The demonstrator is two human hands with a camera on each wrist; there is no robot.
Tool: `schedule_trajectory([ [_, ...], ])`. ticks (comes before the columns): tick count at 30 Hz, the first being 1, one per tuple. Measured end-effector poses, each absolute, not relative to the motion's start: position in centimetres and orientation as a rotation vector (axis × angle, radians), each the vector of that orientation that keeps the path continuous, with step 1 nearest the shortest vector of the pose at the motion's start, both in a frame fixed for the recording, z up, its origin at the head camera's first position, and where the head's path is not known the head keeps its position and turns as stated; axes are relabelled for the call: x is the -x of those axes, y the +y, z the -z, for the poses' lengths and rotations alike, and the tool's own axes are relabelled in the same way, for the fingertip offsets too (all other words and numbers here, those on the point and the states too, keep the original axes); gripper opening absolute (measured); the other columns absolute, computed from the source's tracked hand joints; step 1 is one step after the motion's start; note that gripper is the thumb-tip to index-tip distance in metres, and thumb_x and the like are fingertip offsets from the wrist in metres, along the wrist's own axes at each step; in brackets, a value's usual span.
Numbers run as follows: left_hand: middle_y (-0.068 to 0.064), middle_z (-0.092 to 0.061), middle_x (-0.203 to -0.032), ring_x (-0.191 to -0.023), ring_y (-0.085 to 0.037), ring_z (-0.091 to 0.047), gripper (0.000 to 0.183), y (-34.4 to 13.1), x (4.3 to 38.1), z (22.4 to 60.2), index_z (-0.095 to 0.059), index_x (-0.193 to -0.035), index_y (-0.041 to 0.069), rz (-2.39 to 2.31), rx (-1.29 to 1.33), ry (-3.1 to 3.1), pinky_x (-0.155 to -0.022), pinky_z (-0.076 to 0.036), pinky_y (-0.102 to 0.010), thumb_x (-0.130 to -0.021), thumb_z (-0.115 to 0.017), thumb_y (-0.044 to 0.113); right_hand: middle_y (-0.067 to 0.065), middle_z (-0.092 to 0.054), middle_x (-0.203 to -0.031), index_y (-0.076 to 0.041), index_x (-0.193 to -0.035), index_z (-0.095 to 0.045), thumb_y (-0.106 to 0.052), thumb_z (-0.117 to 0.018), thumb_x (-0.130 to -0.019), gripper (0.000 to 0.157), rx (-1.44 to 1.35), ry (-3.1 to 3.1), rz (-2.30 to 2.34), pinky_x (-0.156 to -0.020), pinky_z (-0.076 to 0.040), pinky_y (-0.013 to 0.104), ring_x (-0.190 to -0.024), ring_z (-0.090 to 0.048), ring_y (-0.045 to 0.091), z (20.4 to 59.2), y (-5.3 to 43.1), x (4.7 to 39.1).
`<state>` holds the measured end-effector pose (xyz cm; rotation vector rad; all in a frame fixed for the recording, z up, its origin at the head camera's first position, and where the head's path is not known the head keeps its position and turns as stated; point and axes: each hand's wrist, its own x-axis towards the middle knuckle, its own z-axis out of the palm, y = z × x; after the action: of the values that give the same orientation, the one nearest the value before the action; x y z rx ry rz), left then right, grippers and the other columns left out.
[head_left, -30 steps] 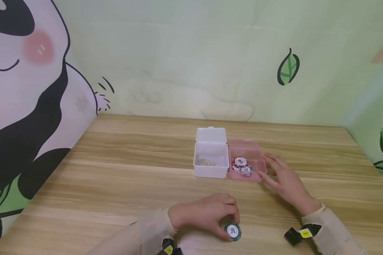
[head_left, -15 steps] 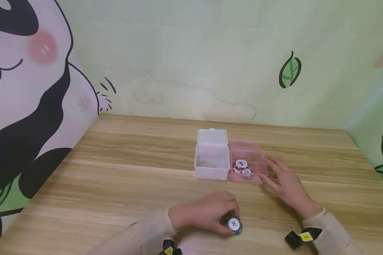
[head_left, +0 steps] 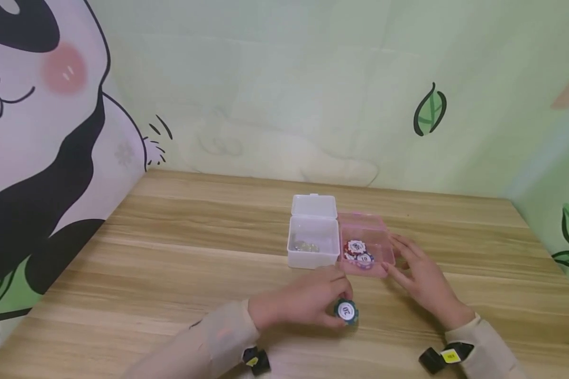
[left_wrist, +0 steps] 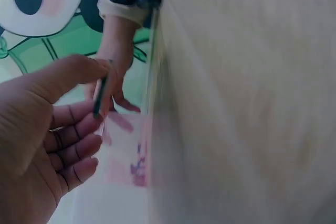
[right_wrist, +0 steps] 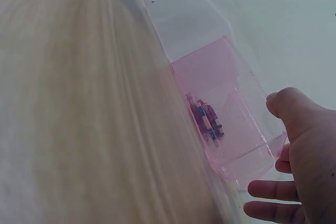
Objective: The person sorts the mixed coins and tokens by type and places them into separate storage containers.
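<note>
Between the thumb and fingers of my left hand (head_left: pixel 298 298) is a green poker chip (head_left: pixel 346 311) marked 20, pinched above the table in front of the boxes. The left wrist view shows this chip (left_wrist: pixel 101 94) edge-on at the thumb tip. My right hand (head_left: pixel 425 281) holds the right side of an open pink see-through box (head_left: pixel 378 255). Its thumb (right_wrist: pixel 286 102) lies on the near wall and its fingers reach round the corner. Inside the pink box, several poker chips (head_left: pixel 357 247), red and blue-edged, lie in a small heap against the left.
An open white box (head_left: pixel 313 260) stands against the pink one's left side, its lid (head_left: pixel 314 206) tipped back. A few small clear or yellowish pieces (head_left: pixel 306 246) lie in it. The wooden table (head_left: pixel 161 295) ends at a printed backdrop (head_left: pixel 246 95).
My left hand has lifted the green chip and moved it forward, nearer the boxes. The right hand keeps its place on the pink box.
</note>
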<state>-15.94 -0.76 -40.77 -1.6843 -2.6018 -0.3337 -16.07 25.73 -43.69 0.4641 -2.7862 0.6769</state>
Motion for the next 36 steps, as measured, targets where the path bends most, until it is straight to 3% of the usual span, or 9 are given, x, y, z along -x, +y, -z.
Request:
schedule_trajectory([
  [20,0.002,-0.062,-0.107,-0.102,-0.012,-0.056,0.04,1.0,19.7,37.6,-0.061,-0.108,0.012,0.287,1.583,-2.615,-0.096,-0.045,-0.024,-0.08,-0.075,0.039,0.021,-0.045,-0.141,0.002,-0.14,-0.044,-0.024,-0.064,-0.092,0.058,-0.471,-2.751,-0.668,-0.073,-0.058,0.044,-0.082,-0.066,0.027,44.0,25.7,16.3],
  [36,-0.002,-0.062,-0.102,-0.096,-0.013,-0.056,0.037,2.7,22.4,38.0,-0.062,-0.104,0.007,0.39,1.464,-2.67,-0.09,-0.048,-0.024,-0.08,-0.077,0.031,0.019,-0.05,-0.136,0.002,-0.138,-0.047,-0.018,-0.067,-0.089,0.057,-0.503,-2.7,-0.678,-0.067,-0.055,0.036,-0.076,-0.063,0.019,44.0,25.7,16.3],
])
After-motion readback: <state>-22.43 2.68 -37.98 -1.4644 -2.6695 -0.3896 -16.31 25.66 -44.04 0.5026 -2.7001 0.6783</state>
